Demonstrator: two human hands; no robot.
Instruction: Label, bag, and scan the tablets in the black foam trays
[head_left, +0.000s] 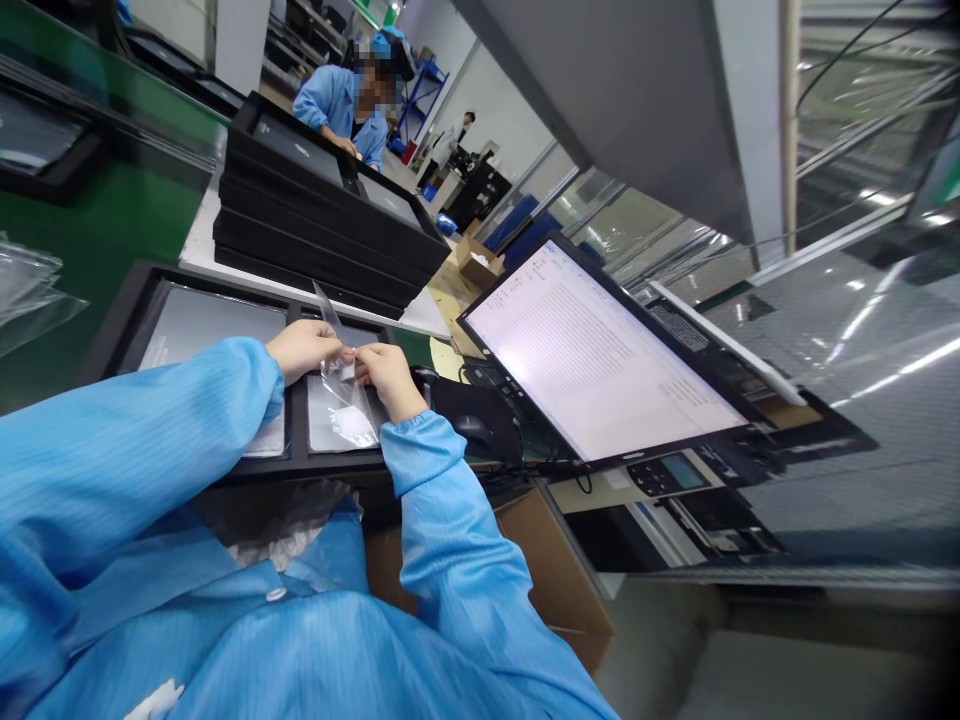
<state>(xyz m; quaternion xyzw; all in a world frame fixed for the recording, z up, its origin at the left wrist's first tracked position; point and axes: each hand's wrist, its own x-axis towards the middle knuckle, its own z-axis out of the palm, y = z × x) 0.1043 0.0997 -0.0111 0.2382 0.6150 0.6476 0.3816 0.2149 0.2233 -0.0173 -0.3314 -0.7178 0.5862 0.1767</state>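
Observation:
Both my hands meet over a black foam tray [298, 420]. Between them hangs a clear plastic bag [346, 392], its top edge pinched by my left hand [306, 349] and my right hand [391, 377]. Fingers of both hands are closed and nearly touch. A small white piece shows in or behind the film; I cannot tell which. Below the bag, a grey flat item [326, 436] lies in the tray's right compartment. The left compartment holds a larger grey flat panel [217, 318] in clear wrap, partly covered by my left sleeve.
Several stacked black trays [315, 215] stand just beyond. To the right are a tilted monitor [600, 350], a mouse [474, 430] and a label printer [667, 474]. Loose plastic bags [30, 290] lie at the left. A co-worker [337, 105] in blue works behind the stack.

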